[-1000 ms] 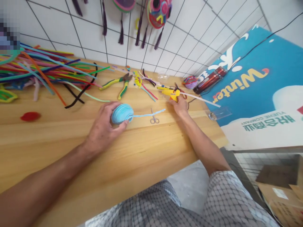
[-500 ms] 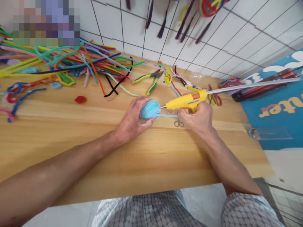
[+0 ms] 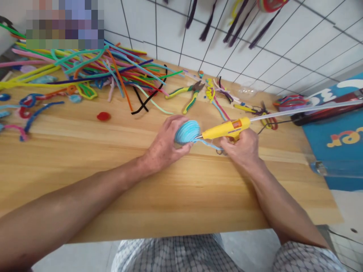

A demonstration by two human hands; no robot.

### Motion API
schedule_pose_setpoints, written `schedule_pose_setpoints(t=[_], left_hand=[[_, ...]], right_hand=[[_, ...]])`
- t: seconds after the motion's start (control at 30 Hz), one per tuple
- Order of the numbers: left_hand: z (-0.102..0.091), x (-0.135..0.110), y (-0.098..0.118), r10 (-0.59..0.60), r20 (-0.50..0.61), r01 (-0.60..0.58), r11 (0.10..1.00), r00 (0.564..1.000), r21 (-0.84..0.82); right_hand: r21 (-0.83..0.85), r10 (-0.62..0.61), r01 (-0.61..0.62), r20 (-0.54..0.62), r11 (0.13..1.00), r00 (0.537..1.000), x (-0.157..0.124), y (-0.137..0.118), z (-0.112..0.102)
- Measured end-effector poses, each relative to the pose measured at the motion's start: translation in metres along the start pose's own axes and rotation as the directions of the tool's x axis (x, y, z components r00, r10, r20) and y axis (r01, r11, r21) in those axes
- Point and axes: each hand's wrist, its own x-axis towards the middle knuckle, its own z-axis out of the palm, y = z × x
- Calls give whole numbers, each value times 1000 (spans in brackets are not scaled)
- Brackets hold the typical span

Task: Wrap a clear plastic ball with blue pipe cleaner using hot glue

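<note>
My left hand [image 3: 167,145] is closed around a ball wound in light-blue pipe cleaner [image 3: 187,132], held just above the wooden table. A loose blue strand [image 3: 209,144] trails from the ball towards my right hand [image 3: 242,146]. That hand grips a yellow hot glue gun [image 3: 224,130] by its handle, with a long clear glue stick [image 3: 272,114] coming out of the back. The metal nozzle points left and meets the lower right side of the ball, by the strand's start. Small scissors [image 3: 220,152] lie partly hidden under the right hand.
Many coloured pipe cleaners [image 3: 93,71] are heaped at the back left. Green-and-yellow pliers [image 3: 189,94] lie beyond the ball, and a red piece [image 3: 103,116] sits to the left. More scissors [image 3: 268,117] and a clear bottle [image 3: 337,168] are on the right.
The glue gun's nozzle has come down to the strand's base on the ball. The strand now slopes down more, and my right hand covers more of the small scissors. The view has shifted slightly.
</note>
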Motion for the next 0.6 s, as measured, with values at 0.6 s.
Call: schedule_pose_setpoints(t=[0.6], left_hand=[[0, 0, 0, 16, -7, -16, 1000, 1000, -8]], right_hand=[[53, 55, -56, 33, 997, 998, -3, -5, 2]])
